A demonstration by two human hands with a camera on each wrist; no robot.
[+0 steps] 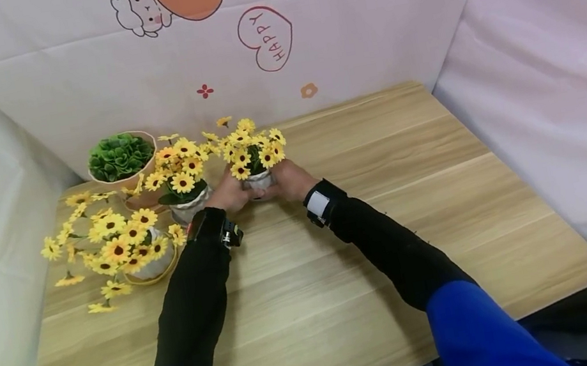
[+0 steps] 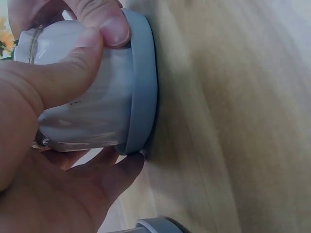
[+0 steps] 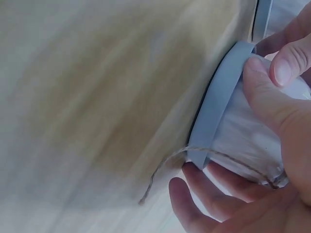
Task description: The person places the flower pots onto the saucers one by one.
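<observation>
Both hands hold a small white flowerpot (image 1: 259, 181) of yellow artificial daisies (image 1: 254, 144) upright near the table's back edge. My left hand (image 1: 230, 193) grips its left side and my right hand (image 1: 294, 181) its right. In the left wrist view the two thumbs meet on the front of the pot (image 2: 92, 119), fingers wrapped behind. A grey saucer (image 2: 145, 82) sits under the pot, low on the table. Clear film covers the pot wall, and a loose twine end (image 3: 156, 174) trails over the saucer in the right wrist view.
Left of the hands stand a second daisy pot (image 1: 189, 208), a third daisy pot on a yellow saucer (image 1: 157, 278), and a green plant (image 1: 121, 157) in a peach pot. The wooden table (image 1: 376, 260) reaches a white printed curtain (image 1: 360, 23) behind.
</observation>
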